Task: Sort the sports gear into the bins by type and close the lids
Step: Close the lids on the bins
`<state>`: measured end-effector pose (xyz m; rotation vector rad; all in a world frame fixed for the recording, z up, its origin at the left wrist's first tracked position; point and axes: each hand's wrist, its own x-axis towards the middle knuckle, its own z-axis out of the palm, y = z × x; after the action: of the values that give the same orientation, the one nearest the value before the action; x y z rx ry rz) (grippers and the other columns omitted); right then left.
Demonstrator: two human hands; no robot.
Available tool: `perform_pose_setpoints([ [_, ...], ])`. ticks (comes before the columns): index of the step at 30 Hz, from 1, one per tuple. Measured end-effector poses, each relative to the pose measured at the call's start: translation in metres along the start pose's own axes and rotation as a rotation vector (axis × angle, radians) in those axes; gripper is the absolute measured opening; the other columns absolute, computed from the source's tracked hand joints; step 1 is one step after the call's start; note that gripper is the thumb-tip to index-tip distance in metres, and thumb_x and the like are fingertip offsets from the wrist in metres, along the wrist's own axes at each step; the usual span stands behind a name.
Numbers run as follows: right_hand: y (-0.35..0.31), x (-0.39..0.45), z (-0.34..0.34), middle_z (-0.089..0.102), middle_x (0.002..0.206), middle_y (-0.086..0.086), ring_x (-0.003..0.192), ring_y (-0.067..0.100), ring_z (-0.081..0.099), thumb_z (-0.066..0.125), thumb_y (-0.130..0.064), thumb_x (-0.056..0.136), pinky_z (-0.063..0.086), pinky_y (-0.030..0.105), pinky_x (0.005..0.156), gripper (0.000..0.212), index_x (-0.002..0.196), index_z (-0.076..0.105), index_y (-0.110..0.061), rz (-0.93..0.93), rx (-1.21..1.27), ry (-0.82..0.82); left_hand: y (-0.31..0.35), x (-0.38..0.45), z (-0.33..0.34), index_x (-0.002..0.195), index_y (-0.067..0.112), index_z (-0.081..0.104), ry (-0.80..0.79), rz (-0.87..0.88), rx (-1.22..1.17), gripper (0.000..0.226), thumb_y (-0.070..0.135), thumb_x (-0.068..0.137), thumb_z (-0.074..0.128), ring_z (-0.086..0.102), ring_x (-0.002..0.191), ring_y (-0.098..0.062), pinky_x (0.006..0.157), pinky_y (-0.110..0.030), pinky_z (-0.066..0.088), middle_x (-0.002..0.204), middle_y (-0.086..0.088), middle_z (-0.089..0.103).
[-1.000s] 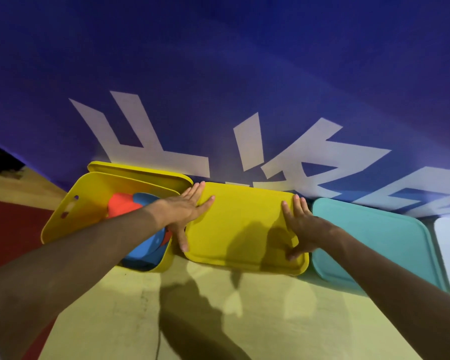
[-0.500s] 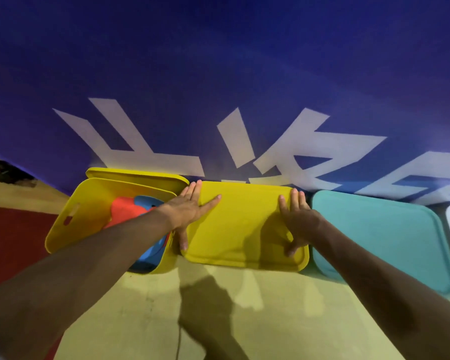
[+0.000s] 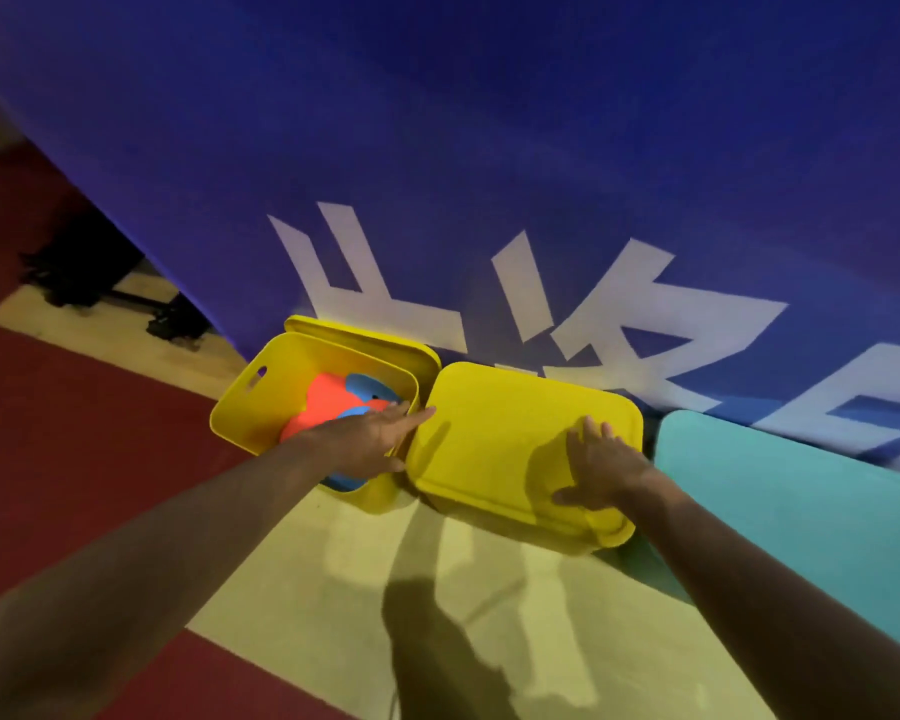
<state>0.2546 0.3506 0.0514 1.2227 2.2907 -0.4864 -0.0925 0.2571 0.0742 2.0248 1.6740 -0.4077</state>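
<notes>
Right hand (image 3: pixel 601 472): grip spread, fingers nearly straight, lying flat on the yellow lid (image 3: pixel 510 444) near its right end, thumb pointing left. Left hand (image 3: pixel 372 436): grip also spread, fingers straight, tips reaching the left edge of the same lid, palm above the rim of the open yellow bin (image 3: pixel 261 402). Inside this open bin, orange and blue gear (image 3: pixel 328 402), partly hidden by the left hand. Behind the open bin, a second yellow lid (image 3: pixel 365 337) leaning against the blue banner (image 3: pixel 489 148). On the banner, large white characters (image 3: pixel 541 304), cut off and not readable. Just right of the closed yellow bin, a teal lid (image 3: pixel 801 506). Below, a floor (image 3: pixel 307 589) in yellow and dark red. Far left, dark objects (image 3: pixel 84 272), too dim to name.
</notes>
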Motion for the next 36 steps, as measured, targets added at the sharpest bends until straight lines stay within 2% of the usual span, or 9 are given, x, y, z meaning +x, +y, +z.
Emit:
perform_pose_setpoints([
  [3, -0.036, -0.005, 0.01, -0.016, 0.167, 0.02, 0.153, 0.045, -0.006, 0.062, -0.068, 0.086, 0.016, 0.051, 0.123, 0.117, 0.161, -0.005, -0.009, -0.026, 0.027, -0.007, -0.032, -0.002, -0.007, 0.16, 0.039, -0.003, -0.039, -0.041, -0.055, 0.075, 0.047, 0.104, 0.046, 0.003, 0.157, -0.025, 0.124, -0.047, 0.022, 0.171, -0.004, 0.001],
  [6, -0.076, -0.001, 0.004, -0.02, 0.166, 0.017, 0.153, 0.044, -0.012, 0.053, -0.075, 0.087, 0.013, 0.052, 0.123, 0.117, 0.161, -0.007, -0.008, 0.005, 0.099, -0.057, -0.072, 0.0, -0.021, 0.158, 0.044, -0.004, 0.0, -0.045, -0.058, 0.071, 0.053, 0.104, 0.041, 0.014, 0.156, -0.024, 0.122, -0.044, 0.028, 0.169, -0.001, -0.002],
  [9, -0.132, 0.012, -0.02, -0.017, 0.168, 0.011, 0.154, 0.04, -0.01, 0.048, -0.075, 0.09, 0.016, 0.052, 0.122, 0.109, 0.162, -0.005, -0.013, 0.023, 0.202, -0.077, -0.123, -0.001, -0.038, 0.158, 0.046, 0.0, 0.028, -0.01, -0.044, 0.066, 0.057, 0.103, 0.035, 0.009, 0.157, -0.022, 0.125, -0.043, 0.021, 0.17, -0.004, 0.002],
  [12, -0.191, 0.039, -0.053, -0.002, 0.17, 0.01, 0.156, 0.036, 0.005, 0.05, -0.063, 0.096, 0.025, 0.048, 0.121, 0.093, 0.162, 0.009, -0.012, 0.023, 0.246, 0.089, -0.166, -0.003, -0.053, 0.16, 0.039, 0.0, 0.045, 0.003, -0.018, 0.068, 0.06, 0.102, 0.029, 0.006, 0.157, -0.021, 0.126, -0.041, 0.019, 0.17, -0.006, 0.003],
  [15, -0.233, 0.072, -0.082, 0.032, 0.164, 0.007, 0.145, 0.027, 0.04, 0.051, -0.047, 0.1, 0.042, 0.041, 0.111, 0.06, 0.149, 0.041, -0.014, 0.073, 0.286, 0.342, -0.202, -0.013, -0.061, 0.163, 0.021, 0.006, 0.077, 0.045, 0.007, 0.066, 0.044, 0.108, 0.034, -0.001, 0.157, -0.019, 0.127, -0.037, 0.011, 0.17, -0.009, 0.006],
  [19, -0.256, 0.098, -0.107, 0.051, 0.151, 0.003, 0.125, 0.03, 0.061, 0.046, -0.029, 0.101, 0.049, 0.038, 0.1, 0.04, 0.136, 0.057, -0.016, 0.225, 0.23, 0.419, -0.245, -0.03, -0.068, 0.163, 0.028, 0.002, 0.035, 0.02, -0.079, 0.062, 0.048, 0.108, 0.025, -0.005, 0.156, -0.021, 0.125, -0.033, 0.001, 0.169, -0.008, -0.005],
  [23, -0.253, 0.126, -0.121, 0.048, 0.152, 0.005, 0.13, 0.033, 0.055, 0.049, -0.023, 0.097, 0.048, 0.043, 0.103, 0.045, 0.141, 0.052, -0.016, 0.241, 0.141, 0.419, -0.282, -0.034, -0.075, 0.162, 0.031, -0.001, 0.028, -0.045, -0.121, 0.066, 0.055, 0.106, 0.024, -0.005, 0.156, -0.032, 0.127, -0.044, 0.003, 0.169, -0.013, -0.011],
  [28, -0.256, 0.156, -0.117, 0.038, 0.158, 0.011, 0.138, 0.034, 0.047, 0.044, -0.017, 0.1, 0.045, 0.045, 0.108, 0.054, 0.153, 0.037, -0.013, 0.23, 0.054, 0.3, -0.308, -0.031, -0.072, 0.161, 0.036, -0.007, 0.053, -0.077, -0.14, 0.07, 0.059, 0.104, 0.026, -0.005, 0.156, -0.031, 0.126, -0.053, 0.011, 0.169, -0.008, -0.014],
  [36, -0.272, 0.178, -0.102, 0.043, 0.142, 0.013, 0.13, 0.032, 0.047, 0.044, -0.015, 0.102, 0.051, 0.043, 0.098, 0.04, 0.142, 0.044, -0.015, 0.303, -0.142, 0.365, -0.322, -0.031, -0.058, 0.159, 0.039, -0.012, 0.052, -0.083, -0.188, 0.071, 0.055, 0.106, 0.032, -0.006, 0.156, -0.029, 0.126, -0.053, 0.013, 0.169, -0.005, -0.016],
])
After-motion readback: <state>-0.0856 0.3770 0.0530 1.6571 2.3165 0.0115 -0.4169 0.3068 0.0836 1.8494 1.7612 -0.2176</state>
